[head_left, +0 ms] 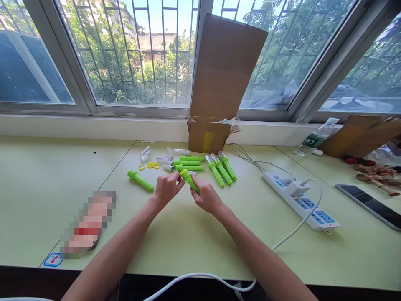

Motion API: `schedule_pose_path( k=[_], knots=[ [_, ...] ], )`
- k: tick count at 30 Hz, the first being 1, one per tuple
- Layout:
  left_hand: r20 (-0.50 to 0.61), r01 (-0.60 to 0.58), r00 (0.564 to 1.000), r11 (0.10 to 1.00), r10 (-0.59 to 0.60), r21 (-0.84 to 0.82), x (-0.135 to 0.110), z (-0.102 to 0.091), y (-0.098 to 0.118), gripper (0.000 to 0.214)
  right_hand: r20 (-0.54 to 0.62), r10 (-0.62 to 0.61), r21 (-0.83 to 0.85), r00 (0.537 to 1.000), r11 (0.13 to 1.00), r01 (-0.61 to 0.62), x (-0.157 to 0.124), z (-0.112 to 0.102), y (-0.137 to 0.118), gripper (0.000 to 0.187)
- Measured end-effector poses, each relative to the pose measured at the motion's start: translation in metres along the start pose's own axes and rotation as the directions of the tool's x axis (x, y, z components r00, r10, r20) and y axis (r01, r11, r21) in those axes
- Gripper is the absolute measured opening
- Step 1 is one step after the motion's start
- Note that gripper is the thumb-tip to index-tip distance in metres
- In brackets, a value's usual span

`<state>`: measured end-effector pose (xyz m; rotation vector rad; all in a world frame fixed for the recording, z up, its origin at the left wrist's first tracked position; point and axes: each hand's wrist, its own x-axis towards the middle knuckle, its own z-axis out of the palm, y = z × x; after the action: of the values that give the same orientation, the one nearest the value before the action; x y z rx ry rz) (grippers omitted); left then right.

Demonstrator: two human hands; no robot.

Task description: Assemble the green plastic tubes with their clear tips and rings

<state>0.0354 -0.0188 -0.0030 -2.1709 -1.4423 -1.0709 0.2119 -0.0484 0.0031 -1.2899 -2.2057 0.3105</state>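
My right hand (205, 194) is wrapped around a green plastic tube (190, 179), tilted with its wider end up and to the left. At that wider end, my left hand (169, 186) pinches a yellow ring (183, 172); its fingertips partly hide the ring. Another green tube (140, 180) lies alone left of my hands. Just beyond them, several green tubes (188, 163) lie side by side, with clear caps (164, 160) close by. Loose yellow rings (153, 165) lie near the caps. On the right, three green tubes with clear tops (221, 167) rest in a row.
An open cardboard box (203, 136) stands by the window. To the right are a white power strip (300, 200) with cables, a phone (369, 205), a water bottle (318, 136) and wooden pieces (376, 175). A pixelated object (90, 225) lies at left.
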Motion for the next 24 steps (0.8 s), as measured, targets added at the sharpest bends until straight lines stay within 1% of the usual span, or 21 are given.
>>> schedule_pose_path(
  k=[5, 8, 12, 18, 21, 24],
  knots=[
    [-0.028, -0.037, 0.999, 0.999, 0.037, -0.019, 0.0, -0.002, -0.002, 0.012, 0.006, 0.004, 0.077, 1.0, 0.997, -0.004, 0.0, -0.003, -0.003, 0.061],
    [-0.037, -0.036, 0.999, 0.999, 0.034, -0.041, -0.001, -0.002, -0.002, 0.013, 0.016, -0.023, 0.112, 1.0, 0.993, 0.021, -0.001, -0.003, -0.005, 0.062],
    [0.005, -0.041, 0.999, 0.997, 0.042, -0.072, 0.0, -0.005, -0.003, 0.013, 0.018, -0.019, 0.179, 1.0, 0.984, 0.016, -0.001, -0.004, -0.006, 0.061],
    [0.099, -0.128, 0.984, 0.978, 0.146, -0.164, 0.005, -0.009, -0.008, 0.012, 0.046, 0.027, 0.243, 0.999, 0.969, -0.038, -0.001, -0.007, -0.006, 0.058],
    [0.103, -0.144, 0.98, 0.967, 0.169, -0.212, 0.006, -0.01, -0.01, 0.012, 0.044, 0.041, 0.263, 0.998, 0.963, -0.051, -0.001, -0.003, -0.005, 0.058],
    [0.079, -0.156, 0.981, 0.963, 0.177, -0.222, 0.004, -0.012, -0.006, 0.011, 0.052, 0.069, 0.269, 0.996, 0.96, -0.08, 0.001, -0.002, -0.002, 0.058]
  ],
)
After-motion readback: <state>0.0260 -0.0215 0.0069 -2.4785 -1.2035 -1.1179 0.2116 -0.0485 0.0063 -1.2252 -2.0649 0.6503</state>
